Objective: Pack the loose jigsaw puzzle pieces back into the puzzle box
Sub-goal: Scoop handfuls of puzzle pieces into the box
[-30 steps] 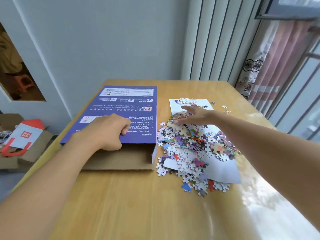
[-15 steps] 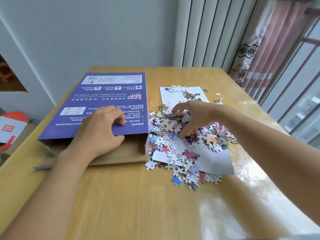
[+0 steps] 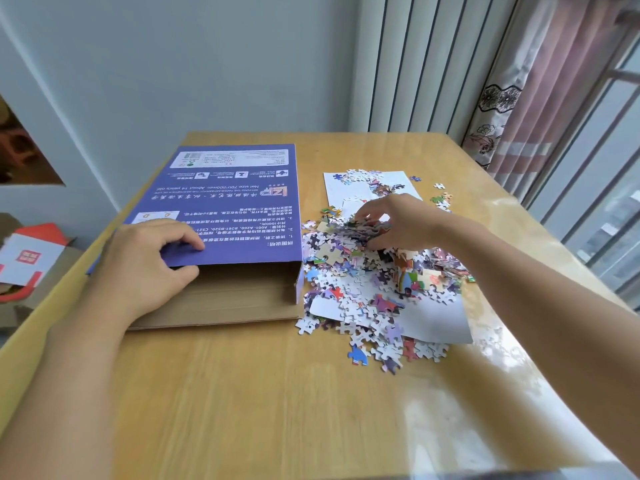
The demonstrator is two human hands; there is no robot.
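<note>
I am holding the box open with my left hand, fingers curled over its purple flap and thumb beneath; the cardboard interior by that hand is showing no pieces. My right hand is closing on a clump atop the pieces, which are lying heaped just right of the box. I am judging them light, stiff and prone to spilling, so scooping from beneath is advisable.
</note>
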